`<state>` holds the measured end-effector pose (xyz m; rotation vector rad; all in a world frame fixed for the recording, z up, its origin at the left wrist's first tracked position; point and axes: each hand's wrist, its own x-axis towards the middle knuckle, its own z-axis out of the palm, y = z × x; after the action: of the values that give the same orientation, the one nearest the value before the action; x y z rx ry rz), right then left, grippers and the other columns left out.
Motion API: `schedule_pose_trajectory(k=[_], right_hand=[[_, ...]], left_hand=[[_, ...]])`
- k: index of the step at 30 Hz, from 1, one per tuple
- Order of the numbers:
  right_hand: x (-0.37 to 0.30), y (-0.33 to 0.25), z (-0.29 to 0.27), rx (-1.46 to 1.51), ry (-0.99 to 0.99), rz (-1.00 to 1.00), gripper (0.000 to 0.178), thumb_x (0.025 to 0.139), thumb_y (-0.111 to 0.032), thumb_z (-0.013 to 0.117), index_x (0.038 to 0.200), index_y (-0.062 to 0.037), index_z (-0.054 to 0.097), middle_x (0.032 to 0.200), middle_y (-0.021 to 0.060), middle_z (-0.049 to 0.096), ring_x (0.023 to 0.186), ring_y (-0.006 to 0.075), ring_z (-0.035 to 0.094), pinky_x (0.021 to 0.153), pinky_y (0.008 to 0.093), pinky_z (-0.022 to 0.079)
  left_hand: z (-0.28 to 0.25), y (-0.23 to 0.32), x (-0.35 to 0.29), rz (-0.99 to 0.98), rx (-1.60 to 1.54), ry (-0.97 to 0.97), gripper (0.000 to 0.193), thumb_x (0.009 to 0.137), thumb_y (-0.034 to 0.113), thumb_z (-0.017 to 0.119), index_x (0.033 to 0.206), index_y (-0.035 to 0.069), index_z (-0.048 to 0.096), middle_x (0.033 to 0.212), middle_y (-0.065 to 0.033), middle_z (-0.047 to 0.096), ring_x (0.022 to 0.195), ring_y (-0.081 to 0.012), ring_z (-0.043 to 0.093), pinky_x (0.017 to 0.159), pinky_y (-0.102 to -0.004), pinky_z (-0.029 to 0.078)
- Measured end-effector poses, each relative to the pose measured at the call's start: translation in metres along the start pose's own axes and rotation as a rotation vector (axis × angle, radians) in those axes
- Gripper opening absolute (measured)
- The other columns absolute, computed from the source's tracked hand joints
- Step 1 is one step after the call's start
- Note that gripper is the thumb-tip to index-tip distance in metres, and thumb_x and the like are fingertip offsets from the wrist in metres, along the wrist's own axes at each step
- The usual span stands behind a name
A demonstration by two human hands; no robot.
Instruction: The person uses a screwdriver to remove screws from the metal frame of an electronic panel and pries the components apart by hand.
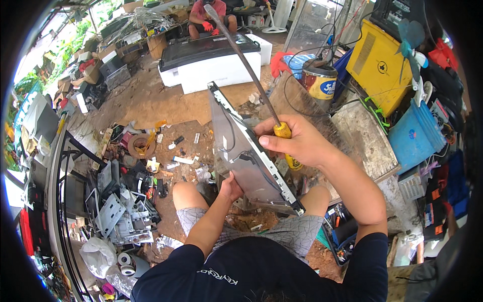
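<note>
My right hand (302, 142) is closed round the yellow handle of a long screwdriver (246, 63), its shaft pointing up and away to the left. A thin flat panel (241, 171) stands tilted between my knees, with a greyish face, a pale slotted metal strip along its right edge and dark cables on it. My left hand (231, 187) grips the panel at its lower left edge, the fingers partly hidden by it. The right hand is beside the metal strip; whether its fingertips touch the strip I cannot tell.
Broken electronics parts (123, 216) litter the ground at left. A white and black box-shaped appliance (216, 70) lies ahead, with a person in red gloves (207, 26) behind it. At right are a paint can (319, 83), a yellow case (377, 65) and a blue bin (415, 136).
</note>
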<state>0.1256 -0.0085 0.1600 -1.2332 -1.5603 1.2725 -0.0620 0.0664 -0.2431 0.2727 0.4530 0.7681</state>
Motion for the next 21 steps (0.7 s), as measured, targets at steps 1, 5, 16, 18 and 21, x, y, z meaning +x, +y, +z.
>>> schedule_pose_trajectory(k=[1, 5, 16, 18, 21], right_hand=[[-0.001, 0.002, -0.001, 0.002, 0.002, 0.005, 0.031, 0.095, -0.025, 0.075, 0.119, -0.0062, 0.070, 0.089, -0.0022, 0.069, 0.076, 0.0049, 0.061, 0.062, 0.0238, 0.049], [-0.003, 0.010, -0.006, 0.031, 0.021, 0.005, 0.030, 0.096, -0.023, 0.074, 0.119, -0.0037, 0.070, 0.084, -0.0022, 0.068, 0.071, 0.0050, 0.061, 0.060, 0.0235, 0.048], [0.001, 0.020, -0.011, 0.105, 0.051, -0.043, 0.039, 0.095, -0.036, 0.074, 0.115, -0.0029, 0.070, 0.078, -0.0010, 0.065, 0.066, 0.0075, 0.061, 0.059, 0.0244, 0.049], [0.009, 0.025, -0.005, 0.173, 0.018, -0.096, 0.042, 0.094, -0.039, 0.075, 0.114, -0.0025, 0.070, 0.078, -0.0005, 0.064, 0.066, 0.0080, 0.061, 0.058, 0.0248, 0.049], [0.005, 0.035, 0.000, 0.104, 0.023, -0.022, 0.034, 0.100, -0.030, 0.069, 0.121, -0.0048, 0.069, 0.076, 0.0001, 0.062, 0.062, 0.0081, 0.057, 0.058, 0.0242, 0.045]], left_hand=[[-0.001, -0.001, 0.001, 0.005, -0.005, 0.000, 0.063, 0.104, 0.054, 0.044, 0.151, 0.012, 0.042, 0.151, -0.0114, 0.051, 0.139, -0.0365, 0.047, 0.116, -0.0598, 0.031], [-0.010, -0.002, 0.005, 0.019, -0.005, -0.064, 0.063, 0.104, 0.054, 0.043, 0.153, 0.014, 0.041, 0.154, -0.0109, 0.049, 0.141, -0.0364, 0.046, 0.116, -0.0612, 0.031], [0.010, -0.015, 0.006, -0.067, 0.062, -0.046, 0.061, 0.105, 0.052, 0.043, 0.149, 0.008, 0.044, 0.147, -0.0121, 0.054, 0.136, -0.0342, 0.050, 0.114, -0.0567, 0.038], [0.006, -0.019, 0.017, -0.026, 0.122, -0.108, 0.066, 0.104, 0.055, 0.042, 0.151, 0.009, 0.042, 0.152, -0.0127, 0.049, 0.140, -0.0361, 0.046, 0.117, -0.0578, 0.032], [-0.011, -0.023, 0.036, -0.085, -0.019, -0.177, 0.065, 0.102, 0.058, 0.045, 0.143, 0.008, 0.049, 0.142, -0.0122, 0.057, 0.133, -0.0356, 0.051, 0.114, -0.0565, 0.036]])
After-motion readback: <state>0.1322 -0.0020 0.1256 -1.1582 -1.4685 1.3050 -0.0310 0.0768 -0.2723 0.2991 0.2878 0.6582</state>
